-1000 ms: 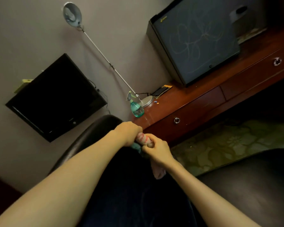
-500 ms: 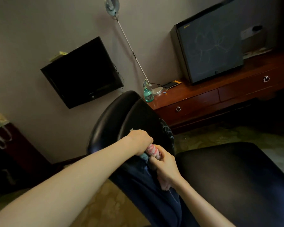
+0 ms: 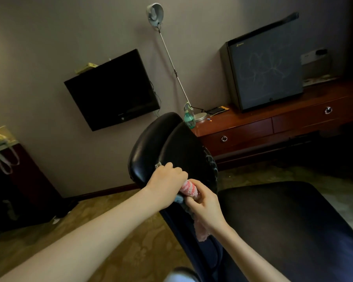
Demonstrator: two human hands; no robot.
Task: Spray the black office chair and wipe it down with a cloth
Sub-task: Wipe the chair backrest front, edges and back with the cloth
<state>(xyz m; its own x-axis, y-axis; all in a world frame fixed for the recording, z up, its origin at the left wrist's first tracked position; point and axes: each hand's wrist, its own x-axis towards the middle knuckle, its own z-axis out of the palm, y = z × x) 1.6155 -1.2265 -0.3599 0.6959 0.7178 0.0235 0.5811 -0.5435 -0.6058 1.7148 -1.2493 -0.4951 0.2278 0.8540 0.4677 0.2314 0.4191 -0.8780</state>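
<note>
The black office chair's backrest (image 3: 151,147) rises in the middle of the view, with a dark garment draped over it (image 3: 183,151); its black seat (image 3: 283,226) spreads to the lower right. Both hands meet in front of the backrest on a pink-and-white striped cloth (image 3: 190,189). My left hand (image 3: 167,184) grips one end of the rolled cloth with curled fingers. My right hand (image 3: 204,206) grips the other end, and a loose pink corner hangs below that wrist. A green spray bottle (image 3: 189,119) stands on the wooden desk behind the chair, apart from both hands.
A wooden desk (image 3: 273,127) with drawers runs along the right wall, bearing a dark mini-fridge (image 3: 265,72) and a tall lamp (image 3: 171,60). A black TV (image 3: 112,90) hangs on the wall. A dark cabinet (image 3: 14,180) with bags stands at left. Patterned carpet (image 3: 114,216) covers the floor.
The view has pulled back and tilted up, so the chair back and seat now show whole. Both hands stay clasped on the rolled cloth in front of the backrest.
</note>
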